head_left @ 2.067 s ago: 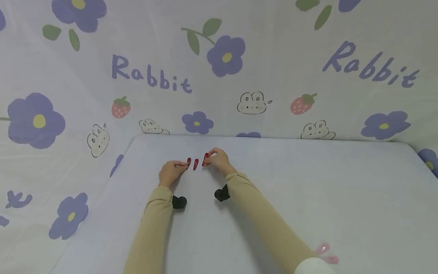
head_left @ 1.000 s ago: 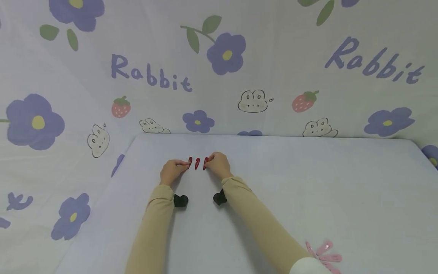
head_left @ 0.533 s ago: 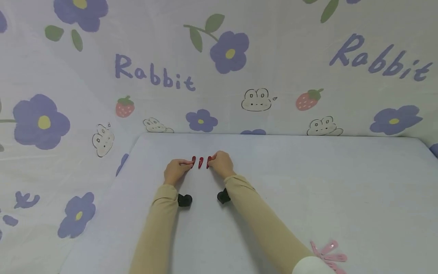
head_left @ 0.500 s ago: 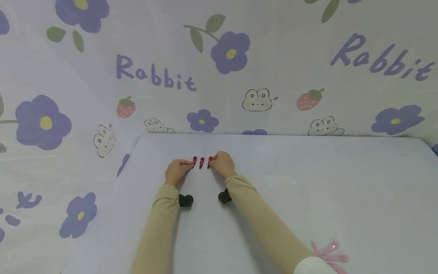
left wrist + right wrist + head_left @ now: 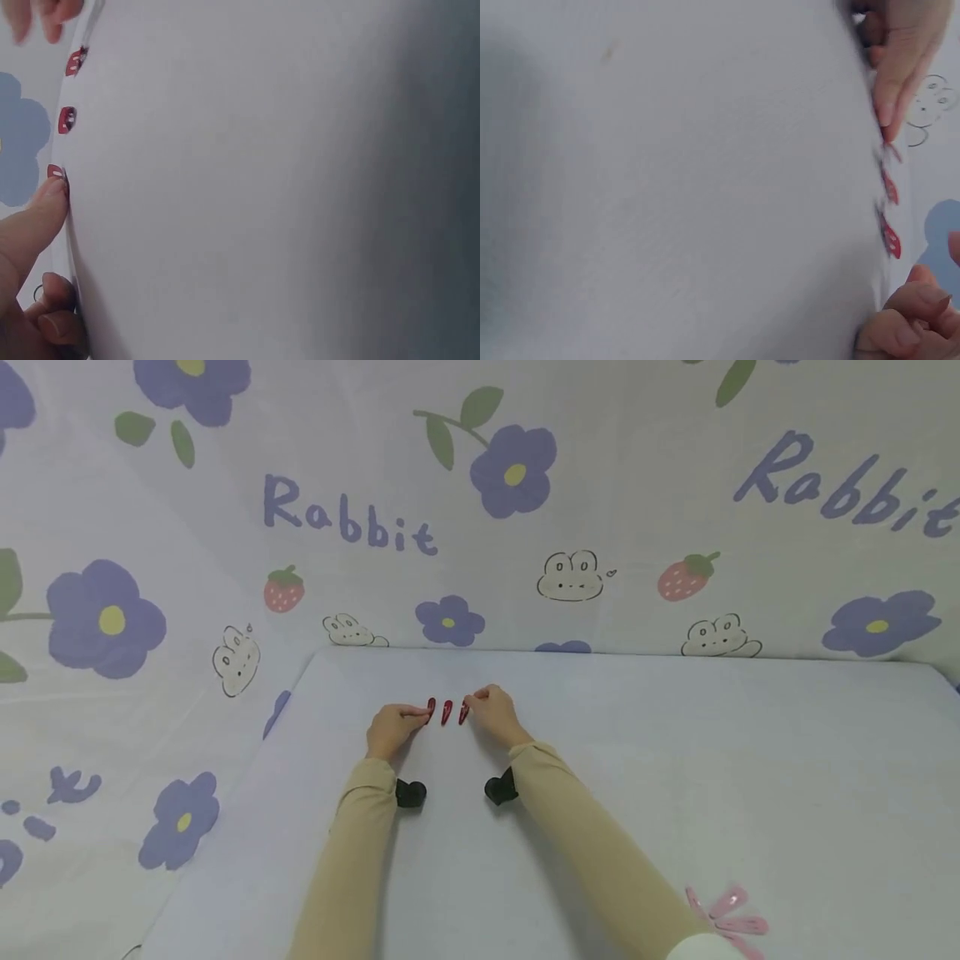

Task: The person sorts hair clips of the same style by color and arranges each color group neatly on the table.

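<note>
Three red snap hair clips lie in a short row near the far edge of the white table. My left hand (image 5: 392,728) pinches the left clip (image 5: 431,704) between thumb and fingers; in the left wrist view the thumb covers the lower part of that clip (image 5: 55,171). Untouched in the centre is the middle clip (image 5: 447,712). My right hand (image 5: 498,715) is just beside the right clip (image 5: 463,714). Both wrist views show a gap between the right fingers and this clip (image 5: 892,238), and those fingers are loosely bent around nothing.
Several pink hair clips (image 5: 727,902) fan out at the lower right, partly hidden by a white rounded thing (image 5: 703,948) over the right sleeve. The table (image 5: 675,760) meets a patterned cloth backdrop (image 5: 622,485) at its far edge. Black wrist devices (image 5: 412,793) sit inside both wrists.
My right hand has let go of the right clip and lifted slightly away to the right. The left hand keeps its pinch. The whole head view has shifted a little.
</note>
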`<state>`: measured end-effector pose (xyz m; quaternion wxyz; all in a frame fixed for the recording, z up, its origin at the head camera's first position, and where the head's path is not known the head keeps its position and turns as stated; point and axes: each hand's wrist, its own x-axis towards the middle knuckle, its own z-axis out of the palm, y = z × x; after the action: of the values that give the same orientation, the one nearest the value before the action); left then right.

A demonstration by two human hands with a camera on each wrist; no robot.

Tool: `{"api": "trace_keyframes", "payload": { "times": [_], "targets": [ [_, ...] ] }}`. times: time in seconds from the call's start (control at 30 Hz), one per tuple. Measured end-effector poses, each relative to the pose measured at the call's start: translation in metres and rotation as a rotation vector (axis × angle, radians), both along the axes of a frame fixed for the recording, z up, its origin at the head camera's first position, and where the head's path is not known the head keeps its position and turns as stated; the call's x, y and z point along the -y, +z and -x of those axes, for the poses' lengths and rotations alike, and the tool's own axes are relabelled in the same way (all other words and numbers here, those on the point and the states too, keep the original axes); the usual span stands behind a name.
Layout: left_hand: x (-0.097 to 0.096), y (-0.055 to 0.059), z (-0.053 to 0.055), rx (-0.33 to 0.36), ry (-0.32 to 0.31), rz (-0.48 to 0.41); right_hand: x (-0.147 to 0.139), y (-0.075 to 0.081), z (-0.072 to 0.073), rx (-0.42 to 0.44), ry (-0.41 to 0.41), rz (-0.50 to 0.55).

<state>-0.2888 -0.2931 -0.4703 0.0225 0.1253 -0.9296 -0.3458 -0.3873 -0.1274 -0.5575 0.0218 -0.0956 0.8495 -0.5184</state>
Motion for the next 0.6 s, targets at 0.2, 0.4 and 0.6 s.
{"api": "trace_keyframes", "payload": {
  "times": [0.2,0.4,0.6],
  "targets": [
    [-0.001,0.000,0.001,0.020,-0.023,0.012,-0.012,0.026,-0.014,0.197,-0.008,0.124],
    [-0.002,0.003,0.003,0.024,-0.032,0.036,-0.036,0.124,-0.081,0.337,0.026,0.246],
    [-0.001,0.003,0.001,0.034,-0.038,0.037,-0.037,0.149,-0.105,0.485,0.110,0.500]
  ]
}}
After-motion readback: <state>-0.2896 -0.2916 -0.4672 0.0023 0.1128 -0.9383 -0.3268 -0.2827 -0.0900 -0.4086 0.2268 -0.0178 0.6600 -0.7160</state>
